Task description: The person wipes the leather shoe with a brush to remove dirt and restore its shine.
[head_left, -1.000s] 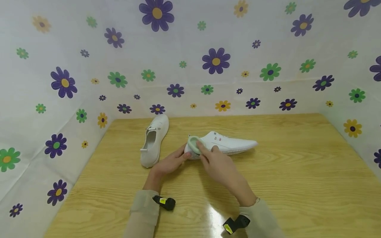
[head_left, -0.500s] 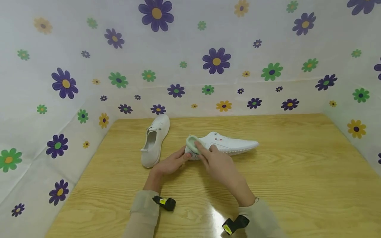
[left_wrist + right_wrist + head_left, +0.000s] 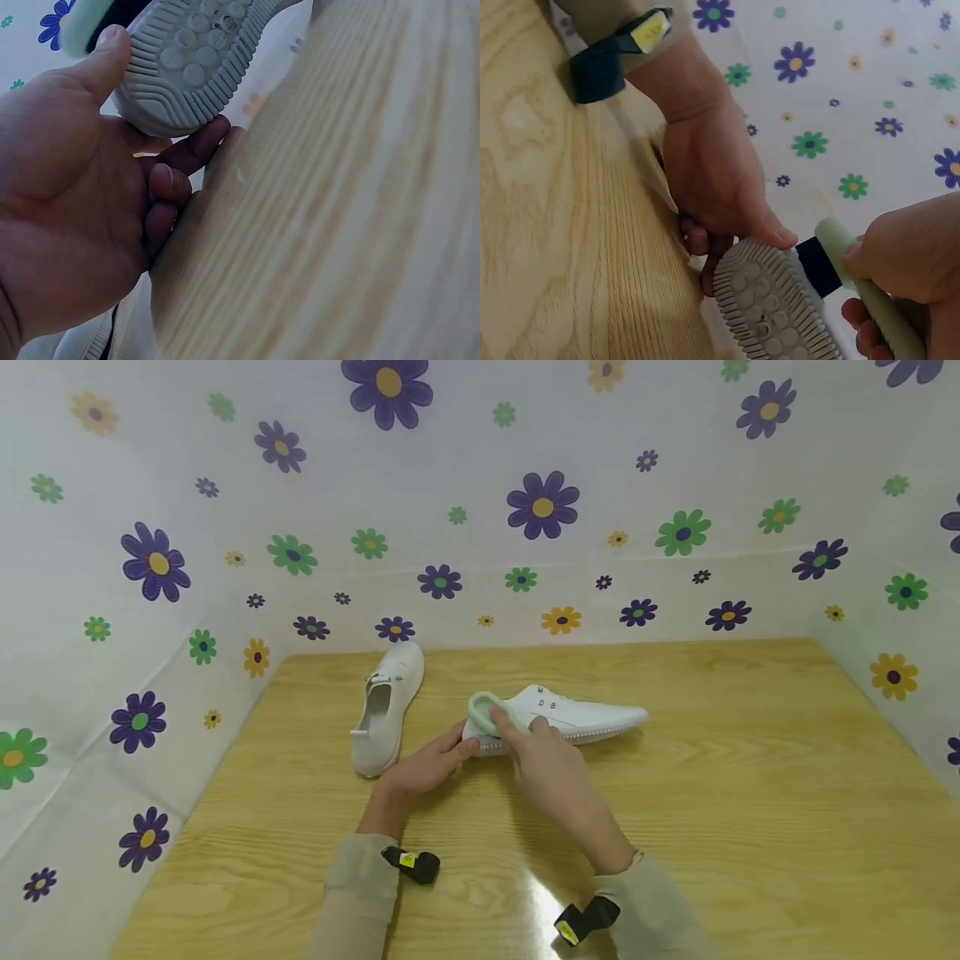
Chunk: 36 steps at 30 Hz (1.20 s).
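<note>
A white lace-up shoe (image 3: 592,717) is tipped on its side, toe to the right. Its ridged grey sole (image 3: 206,56) faces the left wrist camera. My left hand (image 3: 429,766) holds the heel end, thumb on the near edge and fingers beneath. My right hand (image 3: 553,770) grips a pale green brush (image 3: 889,319), index finger stretched along its top. The brush's dark bristles (image 3: 819,266) press on the side of the shoe near the heel. The matching white shoe (image 3: 386,735) stands upright to the left, toe pointing away.
Everything rests on a light wood-grain table (image 3: 750,793). A white flower-print sheet (image 3: 465,468) encloses the back and both sides. Black wrist cameras (image 3: 423,866) are strapped over beige sleeves (image 3: 363,877).
The brush has shifted slightly left along the heel, my right hand moving with it. My left hand keeps its hold on the shoe, and the other shoe stays put. The head view tilts a little.
</note>
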{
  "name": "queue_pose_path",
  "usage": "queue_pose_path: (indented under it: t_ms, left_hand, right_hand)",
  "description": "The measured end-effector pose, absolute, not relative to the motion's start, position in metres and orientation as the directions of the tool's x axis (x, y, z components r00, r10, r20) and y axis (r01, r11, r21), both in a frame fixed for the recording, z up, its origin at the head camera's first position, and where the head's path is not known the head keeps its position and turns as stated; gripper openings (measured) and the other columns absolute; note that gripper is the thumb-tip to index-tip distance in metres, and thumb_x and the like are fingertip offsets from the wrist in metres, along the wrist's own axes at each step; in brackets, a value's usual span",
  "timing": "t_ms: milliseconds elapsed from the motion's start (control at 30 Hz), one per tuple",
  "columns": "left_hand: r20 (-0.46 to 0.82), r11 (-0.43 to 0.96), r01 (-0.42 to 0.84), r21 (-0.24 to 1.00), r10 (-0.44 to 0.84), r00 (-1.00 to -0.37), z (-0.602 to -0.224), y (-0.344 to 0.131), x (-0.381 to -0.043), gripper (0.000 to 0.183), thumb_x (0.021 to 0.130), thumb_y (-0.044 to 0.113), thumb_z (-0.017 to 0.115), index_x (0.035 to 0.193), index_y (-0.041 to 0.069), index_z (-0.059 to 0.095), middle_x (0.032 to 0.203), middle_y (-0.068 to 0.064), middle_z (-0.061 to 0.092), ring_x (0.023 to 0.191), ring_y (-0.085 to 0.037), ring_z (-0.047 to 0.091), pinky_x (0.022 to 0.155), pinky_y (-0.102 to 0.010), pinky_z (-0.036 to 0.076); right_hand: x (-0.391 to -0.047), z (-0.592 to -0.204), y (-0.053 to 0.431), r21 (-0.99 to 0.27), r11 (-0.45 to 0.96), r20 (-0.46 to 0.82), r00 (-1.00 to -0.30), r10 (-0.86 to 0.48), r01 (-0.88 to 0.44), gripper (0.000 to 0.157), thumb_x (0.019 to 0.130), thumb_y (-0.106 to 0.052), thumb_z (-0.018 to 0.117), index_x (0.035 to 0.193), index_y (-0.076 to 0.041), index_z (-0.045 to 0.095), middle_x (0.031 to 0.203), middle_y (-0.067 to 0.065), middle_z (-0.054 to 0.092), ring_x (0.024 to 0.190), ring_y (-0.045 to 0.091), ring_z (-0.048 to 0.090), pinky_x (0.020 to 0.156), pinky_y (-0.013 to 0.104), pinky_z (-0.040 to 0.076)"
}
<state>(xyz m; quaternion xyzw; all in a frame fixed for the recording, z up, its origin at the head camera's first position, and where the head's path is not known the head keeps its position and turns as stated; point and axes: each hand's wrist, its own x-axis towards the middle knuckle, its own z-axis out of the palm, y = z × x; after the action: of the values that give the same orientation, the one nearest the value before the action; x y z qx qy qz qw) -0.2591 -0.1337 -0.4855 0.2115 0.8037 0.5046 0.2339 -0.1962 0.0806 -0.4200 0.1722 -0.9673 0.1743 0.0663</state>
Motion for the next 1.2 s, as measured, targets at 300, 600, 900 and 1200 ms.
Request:
queue_pose_path:
  t_ms: [300, 600, 900, 1200]
  left_hand:
    - [-0.179, 0.425, 0.097, 0.900, 0.565, -0.806, -0.480, -0.133, -0.258, 0.059, 0.102, 0.038, 0.036, 0.153, 0.020, 0.011, 0.157, -0.002, 0.014, 0.143, -0.019, 0.011, 0.114, -0.043, 0.014]
    - [-0.157, 0.410, 0.116, 0.905, 0.574, -0.804, -0.482, -0.135, -0.257, 0.059, 0.102, 0.042, 0.034, 0.152, 0.021, 0.012, 0.156, -0.001, 0.017, 0.142, -0.018, 0.015, 0.113, -0.043, 0.016]
    - [-0.226, 0.473, 0.043, 0.880, 0.497, -0.838, -0.481, -0.134, -0.257, 0.070, 0.097, 0.055, 0.037, 0.152, 0.018, 0.017, 0.155, -0.003, 0.021, 0.142, -0.020, 0.016, 0.113, -0.042, 0.018]
    - [-0.215, 0.428, 0.042, 0.903, 0.534, -0.817, -0.479, -0.134, -0.255, 0.061, 0.099, 0.046, 0.041, 0.151, 0.019, 0.023, 0.153, -0.003, 0.027, 0.140, -0.021, 0.022, 0.112, -0.046, 0.019]
  right_hand:
    - [-0.189, -0.400, 0.092, -0.364, 0.892, 0.048, -0.962, -0.269, -0.268, 0.044, 0.100, -0.026, 0.046, 0.143, -0.031, 0.042, 0.084, 0.014, 0.053, 0.054, 0.019, 0.046, 0.043, 0.032, 0.038]
    - [-0.193, -0.412, 0.081, -0.417, 0.845, 0.107, -0.941, -0.321, -0.335, 0.046, 0.100, -0.025, 0.047, 0.145, -0.029, 0.038, 0.085, 0.015, 0.052, 0.054, 0.017, 0.044, 0.043, 0.030, 0.037]
    - [-0.193, -0.401, 0.098, -0.389, 0.897, 0.079, -0.978, -0.195, -0.211, 0.044, 0.099, -0.025, 0.046, 0.143, -0.028, 0.042, 0.082, 0.016, 0.052, 0.052, 0.020, 0.044, 0.041, 0.032, 0.035]
    - [-0.193, -0.407, 0.092, -0.455, 0.824, 0.087, -0.937, -0.337, -0.339, 0.043, 0.100, -0.025, 0.046, 0.142, -0.027, 0.044, 0.076, 0.008, 0.051, 0.055, 0.015, 0.042, 0.044, 0.028, 0.035]
